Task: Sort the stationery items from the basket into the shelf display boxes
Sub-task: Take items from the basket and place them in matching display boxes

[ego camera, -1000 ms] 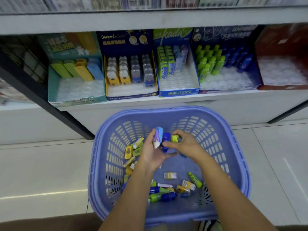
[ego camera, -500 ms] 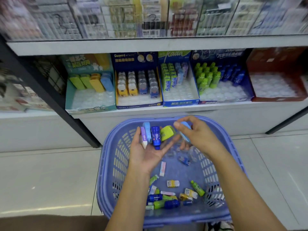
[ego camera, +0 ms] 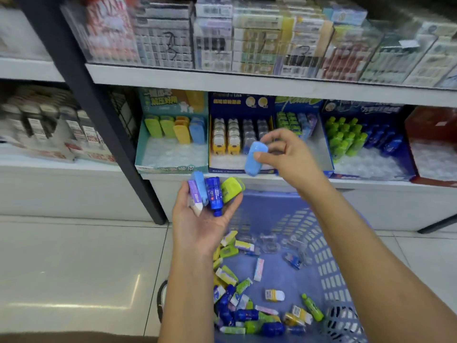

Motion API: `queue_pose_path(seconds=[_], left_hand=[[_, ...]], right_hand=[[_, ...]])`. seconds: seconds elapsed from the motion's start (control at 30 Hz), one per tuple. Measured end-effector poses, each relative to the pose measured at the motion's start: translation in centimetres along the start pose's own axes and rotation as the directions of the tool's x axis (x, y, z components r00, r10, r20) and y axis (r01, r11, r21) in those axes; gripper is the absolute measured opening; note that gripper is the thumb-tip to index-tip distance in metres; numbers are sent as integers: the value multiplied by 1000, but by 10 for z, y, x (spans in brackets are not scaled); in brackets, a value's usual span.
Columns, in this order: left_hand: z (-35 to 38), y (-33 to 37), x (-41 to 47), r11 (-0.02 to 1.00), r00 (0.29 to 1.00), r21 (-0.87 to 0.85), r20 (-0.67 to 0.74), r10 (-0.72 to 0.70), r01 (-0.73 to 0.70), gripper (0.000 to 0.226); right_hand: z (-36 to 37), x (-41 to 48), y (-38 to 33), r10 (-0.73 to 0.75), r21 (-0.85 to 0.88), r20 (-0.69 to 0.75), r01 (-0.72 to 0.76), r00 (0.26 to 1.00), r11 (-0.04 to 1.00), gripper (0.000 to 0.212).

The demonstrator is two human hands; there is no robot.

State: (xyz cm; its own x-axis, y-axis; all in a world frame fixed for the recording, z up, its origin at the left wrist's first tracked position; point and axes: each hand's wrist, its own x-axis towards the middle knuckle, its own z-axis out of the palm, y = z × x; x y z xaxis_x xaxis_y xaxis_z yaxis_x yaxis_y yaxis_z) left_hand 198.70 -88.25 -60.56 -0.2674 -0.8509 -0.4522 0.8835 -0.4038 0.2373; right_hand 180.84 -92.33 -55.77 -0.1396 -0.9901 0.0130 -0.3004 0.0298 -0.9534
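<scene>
1. The right hand [ego camera: 289,159] pinches a light-blue case [ego camera: 256,158] between thumb and fingertips, in the air in front of the navy display box [ego camera: 241,169] and just right of the teal display box [ego camera: 170,167].
2. The case looks like hard, smooth plastic, so it is probably light, stiff and a little slippery. Gripping it across the flat sides near the middle should hold best.
3. The left hand [ego camera: 200,229] lies palm-up and nearly flat, carrying four items: one purple-sleeved eraser [ego camera: 195,198], one matching blue case [ego camera: 199,184], one dark-blue bottle [ego camera: 214,196] and one lime case [ego camera: 231,189].
4. The teal box shows four columns: two lime, one yellow, one blue.
5. Five display boxes line the shelf.
6. The basket [ego camera: 329,243] nearby holds many more items, too jumbled to count.
</scene>
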Motion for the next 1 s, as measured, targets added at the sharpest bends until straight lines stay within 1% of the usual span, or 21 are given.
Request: queue_pose_path(seconds=[0.07, 0.13, 0.2, 0.23, 0.3, 0.4, 0.5, 0.6, 0.73, 0.8, 0.9, 0.97, 1.0], left_hand=[[-4, 16, 0, 998, 998, 11, -18, 67, -67, 44], [-7, 30, 1, 992, 993, 50, -24, 115, -114, 40], [-10, 41, 0, 988, 990, 69, -31, 141, -139, 36], [-11, 44, 0, 987, 988, 64, -38, 148, -145, 36], [-15, 50, 0, 988, 987, 37, -49, 150, -148, 37], [-22, 56, 0, 991, 989, 3, -57, 137, -137, 39], [-25, 60, 2, 991, 989, -11, -66, 135, -136, 42], [-27, 59, 5, 989, 988, -29, -61, 143, -145, 35], [-26, 55, 5, 991, 989, -28, -66, 130, -132, 33], [-26, 54, 5, 991, 990, -30, -66, 128, -130, 32], [-26, 56, 5, 991, 990, -49, -74, 118, -121, 34], [-25, 58, 4, 991, 991, -72, -80, 109, -115, 37], [-24, 60, 3, 990, 991, -78, -76, 110, -116, 37]], right_hand=[[23, 22, -16, -135, -83, 5, 135, 991, 987, 27], [47, 44, -27, -251, -205, 13, 248, 968, 947, 26], [69, 66, -33, -348, -389, 48, 338, 936, 857, 24], [78, 76, -34, -371, -460, 87, 368, 925, 808, 25], [93, 94, -32, -354, -559, 179, 391, 918, 731, 27], [105, 109, -23, -267, -652, 270, 380, 925, 656, 30], [108, 111, -17, -213, -694, 309, 373, 927, 616, 33], [108, 111, -18, -220, -730, 331, 396, 918, 557, 28], [115, 111, -20, -221, -792, 374, 434, 901, 428, 27], [118, 112, -20, -202, -783, 360, 413, 911, 466, 28], [120, 108, -17, -212, -823, 359, 415, 909, 388, 33], [118, 105, -16, -261, -833, 320, 402, 911, 380, 29], [118, 104, -19, -267, -831, 289, 379, 919, 407, 27]])
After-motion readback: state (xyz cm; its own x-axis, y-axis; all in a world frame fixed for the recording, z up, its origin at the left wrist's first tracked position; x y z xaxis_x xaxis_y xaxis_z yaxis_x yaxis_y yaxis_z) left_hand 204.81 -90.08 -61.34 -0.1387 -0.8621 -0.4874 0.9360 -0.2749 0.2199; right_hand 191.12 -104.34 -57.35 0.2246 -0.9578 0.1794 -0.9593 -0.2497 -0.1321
